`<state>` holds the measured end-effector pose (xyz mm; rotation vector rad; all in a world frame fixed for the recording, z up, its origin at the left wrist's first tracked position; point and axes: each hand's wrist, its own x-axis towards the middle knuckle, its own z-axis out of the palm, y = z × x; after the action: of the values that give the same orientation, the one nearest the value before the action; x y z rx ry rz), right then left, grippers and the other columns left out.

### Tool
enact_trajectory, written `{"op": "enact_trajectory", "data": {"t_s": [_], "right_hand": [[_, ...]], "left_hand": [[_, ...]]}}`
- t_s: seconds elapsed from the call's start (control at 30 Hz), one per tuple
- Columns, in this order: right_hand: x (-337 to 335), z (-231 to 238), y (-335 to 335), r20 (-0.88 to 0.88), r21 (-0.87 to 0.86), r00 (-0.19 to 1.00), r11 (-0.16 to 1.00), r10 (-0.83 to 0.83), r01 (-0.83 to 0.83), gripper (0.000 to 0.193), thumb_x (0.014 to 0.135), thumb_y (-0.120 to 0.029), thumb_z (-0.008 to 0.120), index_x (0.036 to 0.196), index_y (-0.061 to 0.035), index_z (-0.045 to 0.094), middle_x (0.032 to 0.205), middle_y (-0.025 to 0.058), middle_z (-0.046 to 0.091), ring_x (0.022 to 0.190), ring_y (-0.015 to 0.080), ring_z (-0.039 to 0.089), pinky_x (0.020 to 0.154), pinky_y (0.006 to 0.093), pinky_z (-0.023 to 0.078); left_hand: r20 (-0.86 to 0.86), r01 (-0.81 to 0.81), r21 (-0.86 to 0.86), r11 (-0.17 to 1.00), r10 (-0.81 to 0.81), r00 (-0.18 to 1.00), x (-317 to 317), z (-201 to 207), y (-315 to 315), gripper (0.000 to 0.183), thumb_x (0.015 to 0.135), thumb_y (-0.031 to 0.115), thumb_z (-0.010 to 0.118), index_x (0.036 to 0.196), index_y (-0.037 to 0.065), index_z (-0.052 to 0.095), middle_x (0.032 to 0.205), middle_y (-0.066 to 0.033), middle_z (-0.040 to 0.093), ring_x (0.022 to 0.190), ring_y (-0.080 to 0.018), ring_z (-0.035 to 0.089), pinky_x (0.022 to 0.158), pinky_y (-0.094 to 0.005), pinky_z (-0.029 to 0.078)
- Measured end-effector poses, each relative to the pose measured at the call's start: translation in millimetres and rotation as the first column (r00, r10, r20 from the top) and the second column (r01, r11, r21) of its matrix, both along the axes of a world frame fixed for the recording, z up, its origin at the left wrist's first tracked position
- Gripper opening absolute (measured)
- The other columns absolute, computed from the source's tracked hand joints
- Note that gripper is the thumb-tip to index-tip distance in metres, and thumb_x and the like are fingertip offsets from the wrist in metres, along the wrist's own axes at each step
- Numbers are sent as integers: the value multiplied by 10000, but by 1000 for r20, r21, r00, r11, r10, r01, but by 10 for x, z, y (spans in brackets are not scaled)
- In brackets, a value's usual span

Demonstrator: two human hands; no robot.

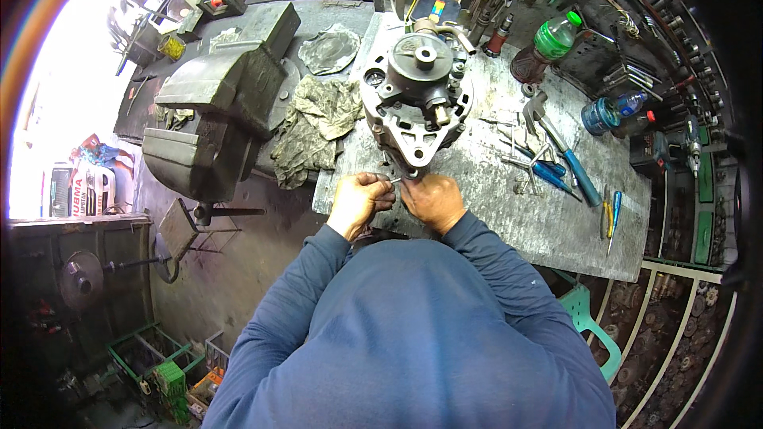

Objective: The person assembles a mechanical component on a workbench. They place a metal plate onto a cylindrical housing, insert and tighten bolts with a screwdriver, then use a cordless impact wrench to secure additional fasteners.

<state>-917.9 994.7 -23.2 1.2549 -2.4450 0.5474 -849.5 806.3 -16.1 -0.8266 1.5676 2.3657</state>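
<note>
An alternator stands on the metal-topped workbench, its round pump-like housing facing up and a triangular mounting lug towards me. Just below that lug, my left hand is closed in a pinch, with a small thin light-coloured piece at its fingertips. I cannot make out what kind of piece it is. My right hand is beside it, fingers curled at the alternator's near underside. Whatever those fingers hold is hidden. Both hands are close together at the bench's front edge.
Left of the alternator are a large bench vise and a dirty rag. To the right lie a blue-handled hammer, pliers and screwdrivers. A green-capped bottle stands behind them. A green plastic chair is at lower right.
</note>
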Motion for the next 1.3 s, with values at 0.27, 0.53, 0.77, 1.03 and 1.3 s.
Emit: {"op": "enact_trajectory", "data": {"t_s": [0.27, 0.53, 0.77, 1.03, 1.3], "right_hand": [[-7, 10, -41, -50, -30, 990, 990, 133, -135, 120, 824, -194, 684, 761, -134, 602, 641, 34, 599, 566, 216, 649, 530, 387, 532], [17, -7, -7, 233, -162, 965, 983, 117, -80, 166, 929, -253, 705, 1011, -114, 744, 668, 89, 654, 620, 287, 681, 587, 431, 553], [-7, -207, -38, 815, -285, 551, 952, 178, 115, 296, 934, -266, 653, 1013, 3, 748, 903, 278, 731, 807, 478, 694, 727, 519, 543], [-57, -279, -120, 470, 81, 881, 992, 45, -93, 274, 935, -255, 700, 1137, -75, 738, 947, 183, 740, 819, 398, 724, 748, 498, 579], [19, -157, -307, 436, 143, 896, 978, 78, -155, 47, 820, -145, 710, 801, -103, 703, 904, 75, 671, 800, 342, 701, 697, 468, 573]], "left_hand": [[-35, -49, -105, 993, 46, 998, 2, -14, 104, 219, 965, 16, 672, 1147, -103, 648, 942, -140, 720, 780, -190, 721, 717, -323, 632], [-55, -112, 77, 991, 117, 992, 162, -7, 99, 352, 973, 71, 727, 1252, -120, 628, 1081, -170, 732, 875, -211, 741, 811, -318, 632], [-59, -98, 30, 995, 100, 993, 278, -39, -101, 379, 965, 97, 760, 1262, -105, 640, 1092, -182, 737, 946, -238, 753, 855, -339, 635], [-167, -191, 409, 893, 278, 946, 441, 84, -565, 175, 988, 106, 720, 1136, 30, 665, 997, -123, 735, 873, -222, 743, 788, -335, 624], [-297, -162, 389, 907, 290, 910, 311, 338, -635, 154, 998, 84, 713, 1139, 33, 676, 947, -91, 727, 803, -172, 709, 753, -311, 604]]}}
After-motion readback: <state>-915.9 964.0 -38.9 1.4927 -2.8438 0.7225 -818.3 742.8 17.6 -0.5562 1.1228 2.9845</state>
